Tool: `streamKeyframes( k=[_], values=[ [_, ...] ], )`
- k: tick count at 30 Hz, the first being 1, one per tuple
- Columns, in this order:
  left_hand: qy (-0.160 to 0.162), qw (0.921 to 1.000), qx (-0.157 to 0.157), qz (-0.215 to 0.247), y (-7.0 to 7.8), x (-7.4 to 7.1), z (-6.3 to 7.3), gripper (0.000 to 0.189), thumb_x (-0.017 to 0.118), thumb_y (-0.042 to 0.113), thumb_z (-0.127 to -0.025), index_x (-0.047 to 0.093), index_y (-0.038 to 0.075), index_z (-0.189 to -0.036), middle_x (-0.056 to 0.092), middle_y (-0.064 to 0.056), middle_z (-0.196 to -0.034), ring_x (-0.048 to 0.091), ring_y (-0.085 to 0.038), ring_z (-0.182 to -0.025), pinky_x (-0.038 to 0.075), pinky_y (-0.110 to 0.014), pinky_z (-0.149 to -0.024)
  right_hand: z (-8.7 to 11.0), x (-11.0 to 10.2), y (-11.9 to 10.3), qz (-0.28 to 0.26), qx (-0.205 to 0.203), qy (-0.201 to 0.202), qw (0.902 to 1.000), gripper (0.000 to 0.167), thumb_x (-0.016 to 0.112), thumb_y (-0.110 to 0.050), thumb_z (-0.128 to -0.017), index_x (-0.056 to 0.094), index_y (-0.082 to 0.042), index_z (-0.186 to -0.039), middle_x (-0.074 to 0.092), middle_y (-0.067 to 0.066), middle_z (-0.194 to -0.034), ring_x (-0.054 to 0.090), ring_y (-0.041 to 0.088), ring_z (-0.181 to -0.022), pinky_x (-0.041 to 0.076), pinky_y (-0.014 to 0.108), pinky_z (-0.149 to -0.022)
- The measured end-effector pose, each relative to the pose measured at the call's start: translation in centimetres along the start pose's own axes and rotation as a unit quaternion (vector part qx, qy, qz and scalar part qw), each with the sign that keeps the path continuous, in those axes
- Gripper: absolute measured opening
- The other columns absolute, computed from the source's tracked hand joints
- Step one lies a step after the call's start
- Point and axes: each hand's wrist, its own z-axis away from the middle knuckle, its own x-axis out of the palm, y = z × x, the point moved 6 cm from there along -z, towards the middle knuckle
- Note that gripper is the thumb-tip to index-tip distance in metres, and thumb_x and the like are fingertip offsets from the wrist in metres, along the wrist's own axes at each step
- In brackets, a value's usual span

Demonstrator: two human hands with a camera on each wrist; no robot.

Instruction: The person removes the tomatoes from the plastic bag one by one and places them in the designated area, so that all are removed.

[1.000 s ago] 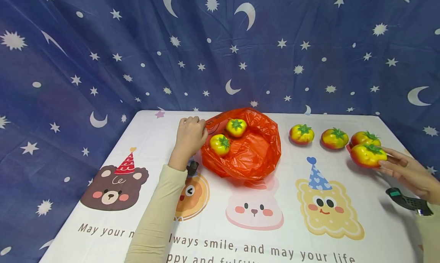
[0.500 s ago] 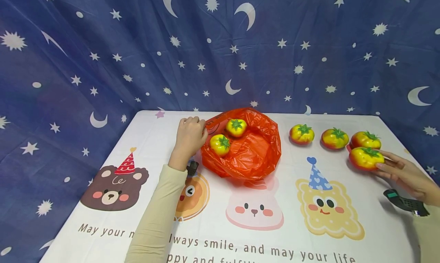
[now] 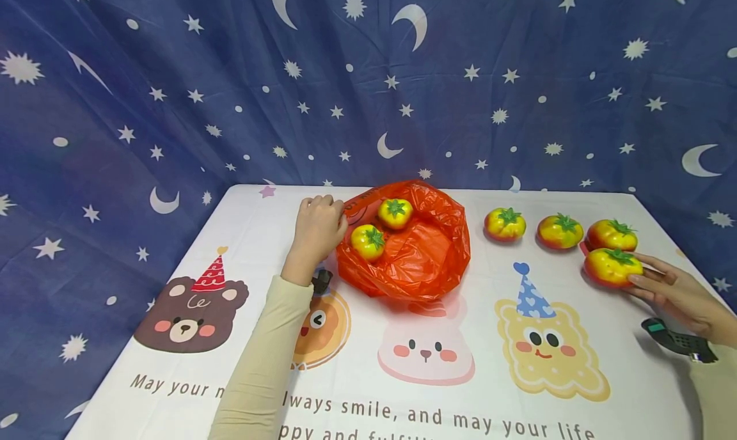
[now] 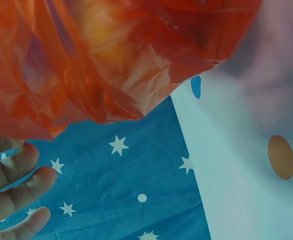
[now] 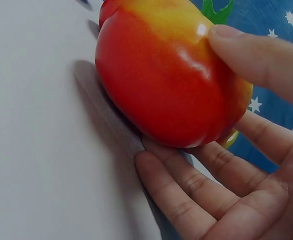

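At the left side of a red plastic bag [image 3: 428,248], my left hand [image 3: 319,226] grips the rim with curled fingers. The bag's mouth gapes upward, and two toy tomatoes, one at the back [image 3: 395,214] and one at the front [image 3: 368,242], lie inside. On the right, my right hand [image 3: 676,293] holds another yellow-and-red toy tomato [image 5: 161,75] between the thumb on top and fingers beneath. This tomato is close over the table and overlaps a tomato [image 3: 613,235] behind it. Folds of the bag hide part of my left fingers [image 4: 24,187] in the left wrist view.
Two more toy tomatoes, a left one [image 3: 505,225] and a right one [image 3: 560,231], stand in a row between the bag and my right hand. The table [image 3: 460,414] wears a white printed cloth. A blue starry curtain [image 3: 322,139] hangs along its back edge.
My right hand has come down slightly with the tomato, a little toward the front of the table. The left hand and the bag stay where they were.
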Motion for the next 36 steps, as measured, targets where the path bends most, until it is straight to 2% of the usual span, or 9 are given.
streamKeyframes(
  k=[7, 17, 20, 22, 26, 30, 32, 33, 36],
  values=[
    [0.001, 1.0000, 0.002, 0.003, 0.0, -0.1, 0.0, 0.016, 0.057, 0.015, -0.085, 0.066, 0.003, -0.082, 0.064, -0.013, -0.078, 0.061, -0.030, -0.076, 0.046, -0.045, -0.081, 0.2, 0.5, -0.5, -0.026, -0.006, -0.003, 0.9996, 0.044, 0.048, -0.004, -0.095, 0.036, -0.038, -0.120, 0.057, -0.028, -0.093, 0.060, -0.008, -0.083, 0.053, 0.014, -0.069],
    [-0.010, 0.9999, -0.001, 0.004, 0.2, -0.2, 0.0, 0.016, 0.057, 0.015, -0.086, 0.066, 0.002, -0.083, 0.064, -0.013, -0.079, 0.061, -0.031, -0.077, 0.046, -0.046, -0.083, 0.1, 0.2, -0.6, 0.018, 0.014, 0.020, 0.9995, 0.040, 0.052, -0.007, -0.094, 0.038, -0.041, -0.110, 0.054, -0.031, -0.088, 0.058, -0.010, -0.078, 0.052, 0.013, -0.066],
    [-0.010, 0.9999, -0.001, 0.004, 0.1, -0.1, 0.0, 0.016, 0.057, 0.015, -0.085, 0.066, 0.002, -0.083, 0.064, -0.013, -0.079, 0.061, -0.030, -0.077, 0.046, -0.046, -0.083, 0.1, -0.2, -0.4, 0.040, 0.020, 0.027, 0.9986, 0.042, 0.053, -0.009, -0.094, 0.036, -0.042, -0.112, 0.050, -0.031, -0.089, 0.057, -0.012, -0.078, 0.052, 0.013, -0.067],
    [-0.008, 1.0000, 0.001, 0.004, 0.2, -0.1, 0.0, 0.016, 0.057, 0.016, -0.085, 0.066, 0.003, -0.083, 0.064, -0.013, -0.079, 0.061, -0.030, -0.076, 0.046, -0.045, -0.082, 0.1, -0.4, -0.2, 0.076, 0.028, 0.032, 0.9962, 0.050, 0.053, -0.014, -0.094, 0.030, -0.045, -0.125, 0.044, -0.031, -0.093, 0.054, -0.015, -0.078, 0.052, 0.012, -0.068],
    [-0.002, 1.0000, 0.004, 0.005, 0.2, -0.1, 0.0, 0.016, 0.057, 0.015, -0.085, 0.066, 0.003, -0.082, 0.064, -0.013, -0.078, 0.061, -0.030, -0.075, 0.047, -0.045, -0.080, 0.0, -0.8, 0.1, 0.073, 0.029, 0.036, 0.9963, 0.060, 0.054, -0.015, -0.094, 0.020, -0.041, -0.136, 0.044, -0.031, -0.093, 0.053, -0.016, -0.078, 0.051, 0.011, -0.068],
    [0.000, 1.0000, 0.005, 0.007, 0.2, -0.1, 0.0, 0.016, 0.057, 0.015, -0.085, 0.066, 0.003, -0.083, 0.064, -0.013, -0.078, 0.061, -0.030, -0.075, 0.047, -0.045, -0.080, 0.0, -0.9, 0.0, 0.028, 0.020, 0.029, 0.9990, 0.048, 0.054, -0.009, -0.093, 0.032, -0.040, -0.124, 0.053, -0.032, -0.089, 0.057, -0.012, -0.078, 0.052, 0.013, -0.067],
    [-0.002, 1.0000, 0.004, 0.007, 0.1, -0.1, 0.0, 0.016, 0.057, 0.015, -0.085, 0.066, 0.003, -0.083, 0.064, -0.013, -0.078, 0.061, -0.030, -0.076, 0.047, -0.045, -0.081, 0.0, -0.8, 0.0, 0.038, 0.024, 0.029, 0.9986, 0.046, 0.054, -0.010, -0.093, 0.033, -0.041, -0.121, 0.053, -0.033, -0.088, 0.057, -0.012, -0.077, 0.052, 0.013, -0.066],
    [-0.003, 1.0000, 0.003, 0.007, 0.1, -0.1, 0.1, 0.016, 0.057, 0.015, -0.085, 0.066, 0.003, -0.083, 0.064, -0.013, -0.078, 0.061, -0.030, -0.076, 0.047, -0.045, -0.081, 0.1, -0.8, 0.0, 0.052, 0.028, 0.030, 0.9978, 0.050, 0.053, -0.012, -0.094, 0.031, -0.042, -0.126, 0.052, -0.034, -0.087, 0.056, -0.013, -0.077, 0.052, 0.013, -0.066],
    [-0.004, 1.0000, 0.003, 0.007, 0.1, 0.0, 0.1, 0.016, 0.057, 0.015, -0.085, 0.066, 0.003, -0.082, 0.064, -0.013, -0.078, 0.061, -0.030, -0.076, 0.046, -0.045, -0.081, 0.2, -0.8, -0.2, 0.070, 0.037, 0.035, 0.9963, 0.054, 0.054, -0.013, -0.094, 0.028, -0.043, -0.129, 0.050, -0.034, -0.086, 0.055, -0.013, -0.076, 0.052, 0.013, -0.067]
  ],
)
